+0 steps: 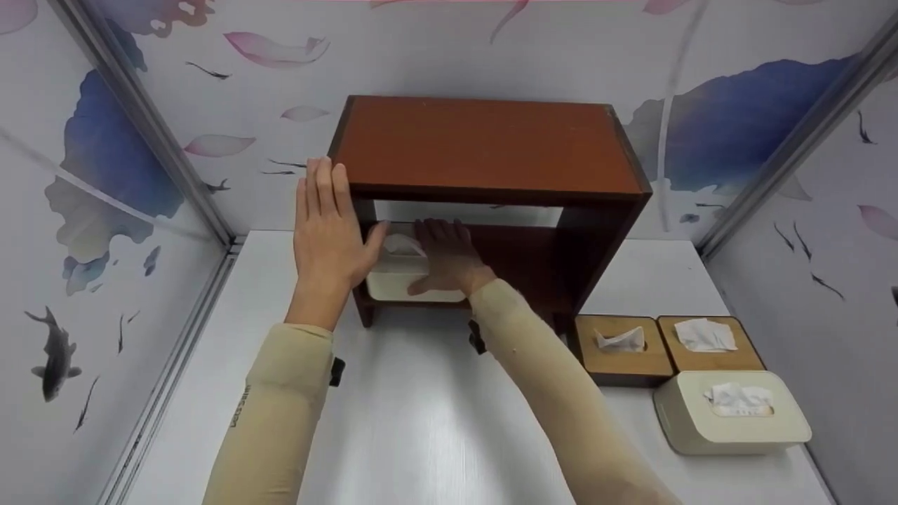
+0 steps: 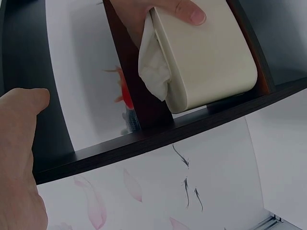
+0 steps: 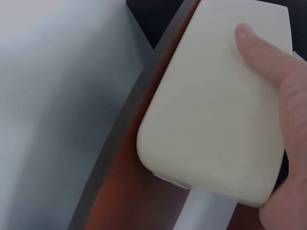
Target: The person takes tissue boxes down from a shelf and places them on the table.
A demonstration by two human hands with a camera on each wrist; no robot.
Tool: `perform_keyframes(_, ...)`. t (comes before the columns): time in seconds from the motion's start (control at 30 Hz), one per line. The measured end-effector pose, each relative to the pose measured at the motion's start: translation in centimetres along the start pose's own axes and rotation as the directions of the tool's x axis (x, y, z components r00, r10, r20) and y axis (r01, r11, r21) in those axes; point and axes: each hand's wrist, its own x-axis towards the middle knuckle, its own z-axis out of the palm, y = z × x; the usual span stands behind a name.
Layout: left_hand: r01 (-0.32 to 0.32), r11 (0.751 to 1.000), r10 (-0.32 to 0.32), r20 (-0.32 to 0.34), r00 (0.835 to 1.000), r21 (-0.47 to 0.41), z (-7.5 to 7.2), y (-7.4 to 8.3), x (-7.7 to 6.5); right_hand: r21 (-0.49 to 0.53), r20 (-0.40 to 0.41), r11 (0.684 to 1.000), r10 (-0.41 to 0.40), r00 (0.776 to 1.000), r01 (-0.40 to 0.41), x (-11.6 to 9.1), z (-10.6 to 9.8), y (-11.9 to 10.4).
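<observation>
A cream tissue box (image 1: 393, 286) with a white tissue (image 2: 154, 72) coming out of its top sits at the left end inside a reddish-brown wooden shelf unit (image 1: 484, 144). My right hand (image 1: 451, 258) holds the right end of this box. Its thumb (image 3: 261, 53) lies on the front face, while the fingers reach toward the back; in the right wrist view those fingers are hidden. My left hand (image 1: 326, 235) rests against the unit's left side near the top front corner, its fingers straight and its thumb spread toward the opening.
Right of the unit stand two dark boxes with wooden lids, a left tissue box (image 1: 621, 351) and a right tissue box (image 1: 712, 340). Before them is another cream tissue box (image 1: 736, 414). The white table (image 1: 421, 435) is bounded by printed panels (image 1: 435, 49).
</observation>
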Motion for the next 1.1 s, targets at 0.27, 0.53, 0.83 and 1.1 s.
perform_keyframes(0.27,-0.002,1.000,0.002,-0.006,1.000,-0.009,0.0,0.0,-0.1,0.032,-0.036,0.999,-0.004,0.999,0.005,0.1,0.1,0.0)
perform_keyframes(0.53,0.002,1.000,-0.002,0.013,1.000,0.011,-0.1,0.0,0.0,0.076,-0.045,0.997,0.009,0.999,-0.005,0.0,-0.1,-0.1)
perform_keyframes(0.83,-0.005,1.000,0.005,0.001,1.000,-0.016,0.0,0.1,0.0,0.056,-0.059,0.998,0.005,0.998,-0.002,-0.7,-0.1,0.0)
perform_keyframes(1.1,0.009,1.000,-0.009,0.027,1.000,-0.006,-0.2,0.0,0.0,0.003,-0.139,0.999,-0.033,0.990,0.034,-2.1,-0.9,0.0)
